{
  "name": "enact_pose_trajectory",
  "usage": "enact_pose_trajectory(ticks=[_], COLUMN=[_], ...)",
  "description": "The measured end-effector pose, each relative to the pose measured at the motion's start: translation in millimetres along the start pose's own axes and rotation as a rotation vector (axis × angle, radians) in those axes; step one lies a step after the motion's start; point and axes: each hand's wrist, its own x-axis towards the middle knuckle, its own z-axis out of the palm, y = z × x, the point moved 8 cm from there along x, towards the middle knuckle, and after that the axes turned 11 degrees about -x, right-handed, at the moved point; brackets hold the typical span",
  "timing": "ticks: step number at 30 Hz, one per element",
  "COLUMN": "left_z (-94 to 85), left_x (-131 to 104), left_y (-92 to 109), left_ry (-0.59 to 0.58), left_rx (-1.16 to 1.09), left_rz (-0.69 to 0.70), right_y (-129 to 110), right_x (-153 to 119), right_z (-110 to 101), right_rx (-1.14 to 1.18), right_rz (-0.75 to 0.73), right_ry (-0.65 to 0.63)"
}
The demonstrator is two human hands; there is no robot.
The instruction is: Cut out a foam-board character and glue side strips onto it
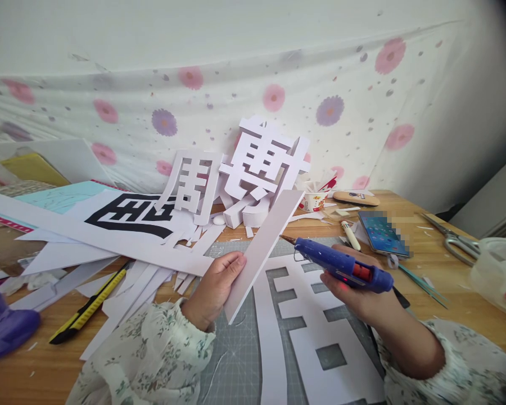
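Gripped in my left hand (219, 284) is a long white foam board strip (263, 253), tilted up and to the right. My right hand (358, 298) is wrapped round a blue hot glue gun (333, 263), whose nozzle points left, close to the strip's right edge. I cannot tell whether nozzle and strip touch. Below both hands, a large white cut-out character (316, 349) lies flat on a grey cutting mat (231, 354). The strip hides part of the mat and of the character's upper left.
White cut-out characters (263, 157) stand at the back. Paper and board scraps (130, 298) and a yellow utility knife (90, 304) lie to the left. A phone (382, 233), scissors (451, 239), tweezers (424, 286), a paper cup (314, 201) and a translucent container (497, 275) are on the right.
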Motion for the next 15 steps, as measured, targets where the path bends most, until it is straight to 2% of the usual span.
enact_pose_trajectory(ticks=[6, 15], left_z=[0.8, 2.4], left_x=[0.3, 0.9], left_y=[-0.7, -1.4], left_ry=[-0.014, -0.035], left_rx=[-0.022, -0.044], left_rz=[0.002, 0.005], right_y=[5.0, 0.4], right_x=[-2.1, -2.2], right_z=[2.5, 2.6], right_rx=[-0.019, -0.015], right_rz=[0.009, -0.054], right_ry=[-0.018, -0.020])
